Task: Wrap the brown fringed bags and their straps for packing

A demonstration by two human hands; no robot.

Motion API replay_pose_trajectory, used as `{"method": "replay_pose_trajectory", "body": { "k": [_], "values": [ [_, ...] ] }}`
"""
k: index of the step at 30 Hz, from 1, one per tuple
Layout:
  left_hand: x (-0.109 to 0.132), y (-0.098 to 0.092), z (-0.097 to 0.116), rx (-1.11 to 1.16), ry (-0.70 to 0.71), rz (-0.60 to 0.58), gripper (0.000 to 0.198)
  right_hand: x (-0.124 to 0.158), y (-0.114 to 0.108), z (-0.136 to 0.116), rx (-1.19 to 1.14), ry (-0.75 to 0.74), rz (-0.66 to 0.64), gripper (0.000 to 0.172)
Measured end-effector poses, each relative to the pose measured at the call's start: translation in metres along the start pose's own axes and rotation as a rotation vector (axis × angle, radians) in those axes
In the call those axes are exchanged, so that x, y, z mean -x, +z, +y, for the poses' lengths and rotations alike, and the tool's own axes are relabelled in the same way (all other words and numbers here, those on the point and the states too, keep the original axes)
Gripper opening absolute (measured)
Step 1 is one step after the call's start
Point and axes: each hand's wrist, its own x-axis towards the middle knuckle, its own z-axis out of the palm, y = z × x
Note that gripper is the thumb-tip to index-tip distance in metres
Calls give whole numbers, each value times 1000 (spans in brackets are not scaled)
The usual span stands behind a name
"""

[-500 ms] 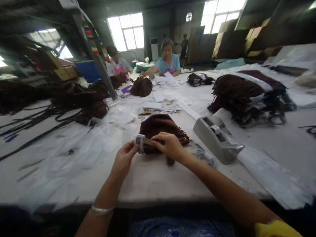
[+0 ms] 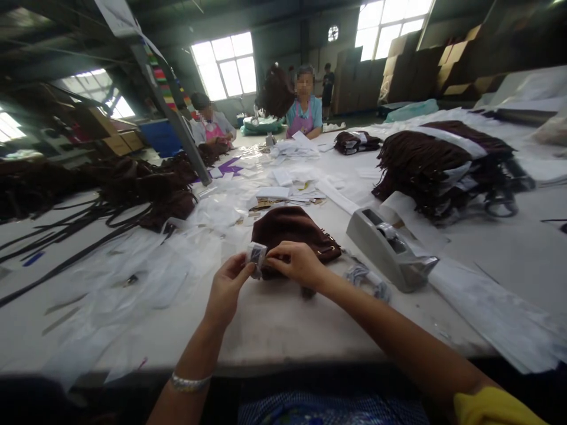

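Between the thumb and fingers of my left hand (image 2: 228,289) is a small packet (image 2: 256,252) in clear plastic with a dark patch on it. My right hand (image 2: 299,265) is closed in a pinch just right of the packet, on the end of a narrow tan strip that is now mostly hidden by the fingers. Behind and under both hands lies a dark brown fringed bag (image 2: 295,227) with metal eyelets along its right edge. A grey tape dispenser (image 2: 387,251) stands to the right of the bag.
Clear plastic bags (image 2: 146,265) spread over the left of the table. A bundle of brown fringed goods (image 2: 425,159) lies at the right, with a stack of white sheets (image 2: 491,319) nearer. Two co-workers sit opposite; one has a brown bag (image 2: 277,91) raised. A metal post (image 2: 177,118) rises at left.
My right fingers have come closer to the packet, and less of the tan strip shows between them. Across the table, a co-worker's brown bag has gone from the tabletop up into the air.
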Motion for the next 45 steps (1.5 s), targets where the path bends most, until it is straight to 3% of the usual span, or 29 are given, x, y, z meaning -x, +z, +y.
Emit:
{"method": "replay_pose_trajectory", "body": {
  "k": [3,6,11,13,18,23,31,37,45],
  "values": [
    [-4,4,0,39,14,-22,38,-3,7,1,-122,50,25,14],
    [-7,6,2,84,-11,-13,44,-4,12,-1,-354,229,39,17],
    [-7,5,4,102,-70,5,64,1,10,0,-753,467,-76,33],
    [-6,5,2,113,-89,-1,70,3,10,0,-797,505,-66,35],
    [-7,8,0,158,-89,30,82,2,21,-5,-847,560,139,35],
    [-9,11,3,150,-96,28,91,-1,30,-8,-941,559,162,37],
    [-6,7,0,114,-99,28,80,8,16,8,-1074,613,-104,43],
    [-6,9,-2,81,-57,6,45,13,18,2,-1018,616,82,42],
    [-2,8,-2,56,-57,-12,37,10,19,-6,-939,588,101,41]
  ]
}}
